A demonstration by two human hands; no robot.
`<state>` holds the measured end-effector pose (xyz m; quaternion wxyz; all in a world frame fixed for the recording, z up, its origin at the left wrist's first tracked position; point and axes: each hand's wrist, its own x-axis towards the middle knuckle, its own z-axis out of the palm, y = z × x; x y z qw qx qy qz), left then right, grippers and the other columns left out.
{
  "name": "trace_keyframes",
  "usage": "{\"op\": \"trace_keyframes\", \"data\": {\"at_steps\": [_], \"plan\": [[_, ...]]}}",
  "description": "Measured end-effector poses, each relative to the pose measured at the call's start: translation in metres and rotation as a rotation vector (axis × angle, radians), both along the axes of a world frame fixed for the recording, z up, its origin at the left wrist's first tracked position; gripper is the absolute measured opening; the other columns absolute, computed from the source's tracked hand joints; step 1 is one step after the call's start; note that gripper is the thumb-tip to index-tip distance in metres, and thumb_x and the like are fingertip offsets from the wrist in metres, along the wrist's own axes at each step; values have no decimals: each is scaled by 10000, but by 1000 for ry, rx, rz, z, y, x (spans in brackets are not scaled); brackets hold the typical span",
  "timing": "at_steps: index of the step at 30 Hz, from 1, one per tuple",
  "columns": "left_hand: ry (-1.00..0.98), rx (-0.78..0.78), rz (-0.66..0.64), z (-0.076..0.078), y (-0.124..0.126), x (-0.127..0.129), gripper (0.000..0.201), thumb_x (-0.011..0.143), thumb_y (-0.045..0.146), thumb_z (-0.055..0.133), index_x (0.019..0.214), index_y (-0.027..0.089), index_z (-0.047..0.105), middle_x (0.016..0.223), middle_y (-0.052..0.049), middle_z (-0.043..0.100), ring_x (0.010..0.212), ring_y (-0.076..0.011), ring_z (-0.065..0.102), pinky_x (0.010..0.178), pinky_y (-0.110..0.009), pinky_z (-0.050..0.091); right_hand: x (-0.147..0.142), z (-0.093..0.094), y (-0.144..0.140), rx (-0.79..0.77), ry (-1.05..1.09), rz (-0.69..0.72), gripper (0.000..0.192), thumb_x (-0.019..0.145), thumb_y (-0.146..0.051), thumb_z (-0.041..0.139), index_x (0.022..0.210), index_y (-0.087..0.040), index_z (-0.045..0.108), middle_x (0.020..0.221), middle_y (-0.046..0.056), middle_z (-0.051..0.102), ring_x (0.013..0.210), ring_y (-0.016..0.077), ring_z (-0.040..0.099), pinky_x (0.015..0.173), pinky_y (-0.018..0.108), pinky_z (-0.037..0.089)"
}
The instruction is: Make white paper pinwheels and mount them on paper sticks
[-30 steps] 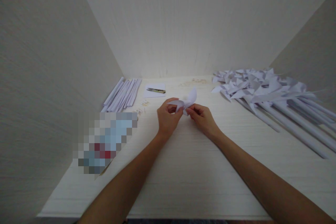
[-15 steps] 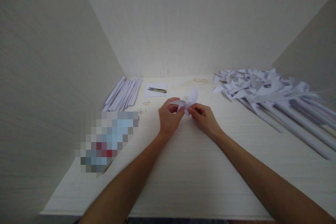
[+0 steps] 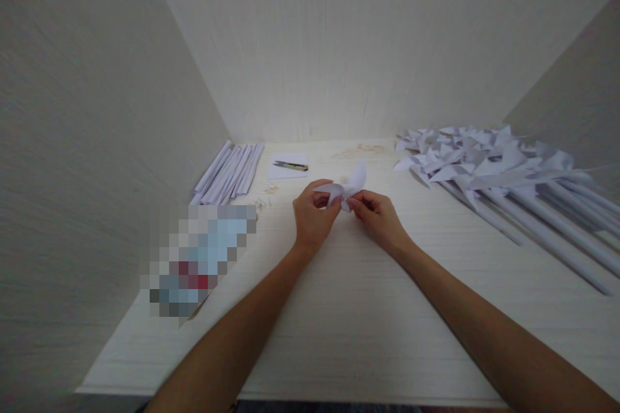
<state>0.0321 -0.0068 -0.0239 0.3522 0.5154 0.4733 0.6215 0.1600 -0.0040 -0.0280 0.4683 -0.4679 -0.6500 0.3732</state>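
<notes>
A white paper pinwheel [image 3: 357, 177] with curved blades is held between both hands above the middle of the table. My left hand [image 3: 312, 210] pinches its left side, with one pointed blade lying across the fingers. From the right, my right hand [image 3: 375, 213] grips the pinwheel near its centre with thumb and forefinger. The fingers cover the pinwheel's middle, so I cannot make out how the blades join there.
Several finished pinwheels on paper sticks [image 3: 489, 161] are heaped at the right. Rolled paper tubes [image 3: 232, 171] lie at the back left. Small scissors or snips [image 3: 290, 166] rest on white paper sheets [image 3: 281, 174]. Small toothpick-like bits [image 3: 268, 190] are scattered nearby. A pixelated item [image 3: 208, 258] lies front left.
Almost nothing differs; both hands keep their pinch on the pinwheel, and the whole view has shifted very slightly.
</notes>
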Motion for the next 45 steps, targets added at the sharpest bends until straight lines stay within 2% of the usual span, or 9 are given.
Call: {"op": "trace_keyframes", "data": {"at_steps": [45], "plan": [[43,12,-17,1,1,0,305,588,141,624,890,161,585,634,6,637,565,-123,627,553,-216,517,0,1,1,-53,36,6,235,697,-373,527,569,-177,509,451,-54,395,434,83,333,443,238,253]]}}
